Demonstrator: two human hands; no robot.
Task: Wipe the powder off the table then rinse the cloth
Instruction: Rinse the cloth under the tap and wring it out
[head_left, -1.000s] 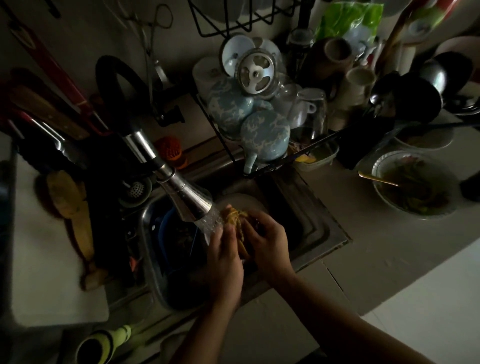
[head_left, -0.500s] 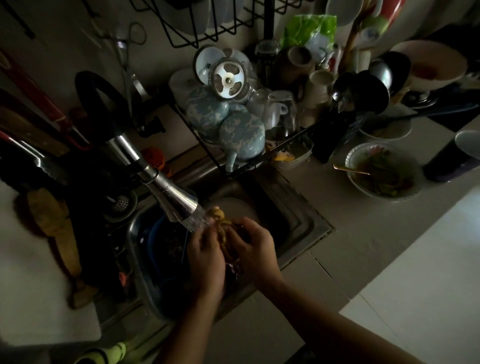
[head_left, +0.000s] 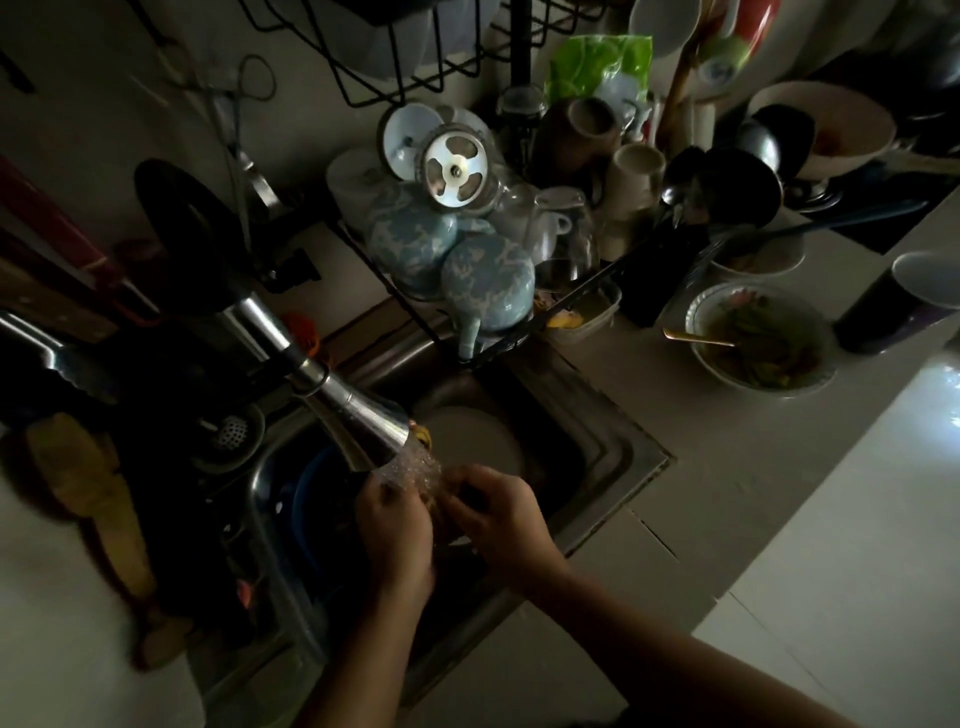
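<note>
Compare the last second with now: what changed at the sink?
Little. The left hand and right hand have bunched the cloth tighter between them, so less of it shows under the faucet spray. Both hands still grip it, water still runs, and the plate in the sink lies as before.

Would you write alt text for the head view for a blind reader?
The left hand and right hand hold a cloth under water running from a metal faucet over a dim sink. A crowded dish rack stands behind.
</note>
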